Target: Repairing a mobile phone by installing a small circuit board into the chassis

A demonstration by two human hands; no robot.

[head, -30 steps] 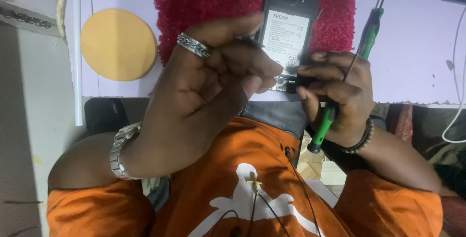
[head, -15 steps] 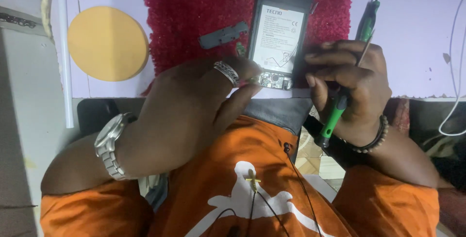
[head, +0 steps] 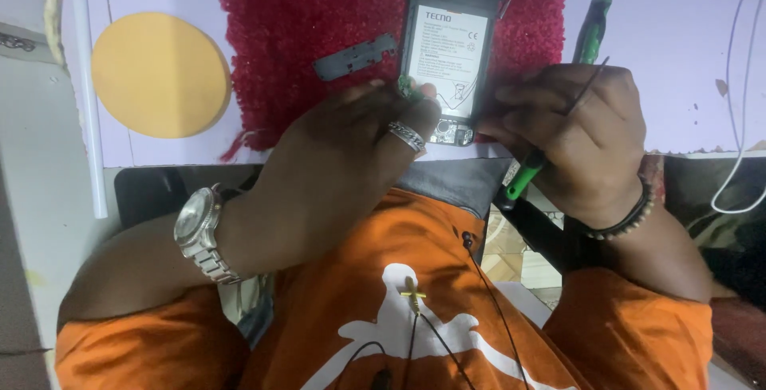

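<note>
From my remote seat I look down on a pale lilac table (head: 678, 63), its near edge lined with a deep red fluffy mat (head: 303, 47). A flat yellow disc (head: 159, 75) lies to the left of the mat, well apart from the work. On the mat rests an opened black phone (head: 453, 39) with its back cover off and a white-labelled battery showing; its lower end reaches the mat's near edge. My left hand (head: 343, 158), with a silver ring on one finger and a metal watch (head: 199, 230) at the wrist, has its fingertips pressed together at the phone's lower left corner, pinching a tiny green part (head: 408, 87) that touches the handset. My right hand (head: 574, 130), a dark beaded bracelet (head: 618, 218) at its wrist, is closed around a green-handled screwdriver (head: 590, 35), and a thin dark pick pokes out between its fingers; its fingertips sit just beside the phone's lower right corner. A small grey plastic strip (head: 355, 56) lies loose on the mat, left of the phone. A white cable (head: 730, 118) loops at the far right.
</note>
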